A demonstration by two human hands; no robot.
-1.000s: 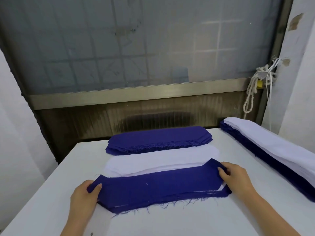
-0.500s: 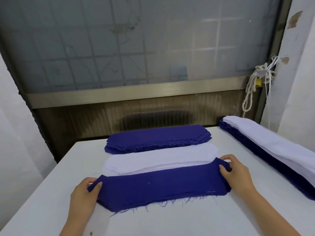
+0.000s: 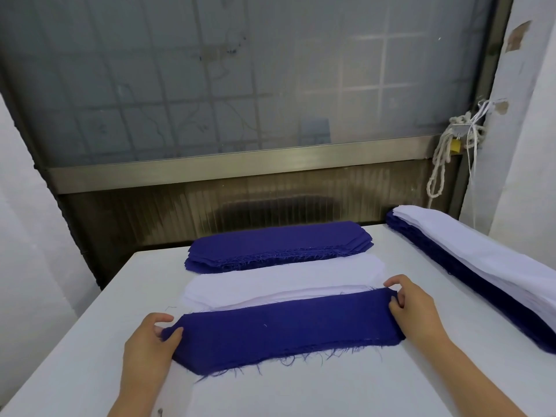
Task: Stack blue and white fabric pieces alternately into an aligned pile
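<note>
A long blue fabric piece (image 3: 285, 329) with a frayed near edge lies across the white table (image 3: 301, 389) in front of me. My left hand (image 3: 150, 341) pinches its left end and my right hand (image 3: 415, 311) pinches its right end. Just behind it lies a stack of white pieces (image 3: 282, 279), and farther back a stack of blue pieces (image 3: 276, 246). Along the table's right side runs a tall pile of blue and white layers (image 3: 487, 278), white on top.
A frosted window with a metal sill (image 3: 240, 164) stands behind the table. A knotted white rope (image 3: 448, 149) hangs at the right by a white wall. White cloth hangs at the left.
Both hands have bunched the blue piece's ends slightly and drawn it a little nearer to me; a white edge that showed under its right end is now covered.
</note>
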